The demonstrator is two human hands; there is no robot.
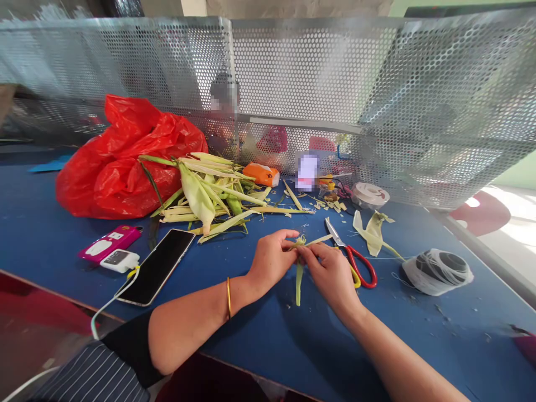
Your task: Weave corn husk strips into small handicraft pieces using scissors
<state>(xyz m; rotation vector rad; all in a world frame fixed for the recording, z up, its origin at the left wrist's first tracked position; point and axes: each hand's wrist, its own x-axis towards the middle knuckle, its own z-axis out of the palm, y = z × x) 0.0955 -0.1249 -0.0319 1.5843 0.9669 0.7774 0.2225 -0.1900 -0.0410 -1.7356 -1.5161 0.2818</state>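
My left hand (270, 258) and my right hand (330, 272) meet over the blue table, fingers pinched together on a small piece of pale green corn husk (298, 279). A narrow strip of it hangs below the fingertips, and a curled, frayed tuft shows above them. Part of the husk is hidden by the fingers. Just beyond my right hand lie scissors (360, 267) with red handles, blades pointing away. A yellow-handled tool (355, 276) is partly covered by that hand. Farther right, a loose husk (373, 231) rests near a spool of white thread (438, 272).
A heap of corn husks (226, 192) lies beside a red plastic bag (125, 167). Left of my arm are a phone (161, 268), a white charger (120, 260) and a cable. An orange tissue pack (260, 174) and white tape roll (371, 194) stand before the perforated metal screen (293, 72).
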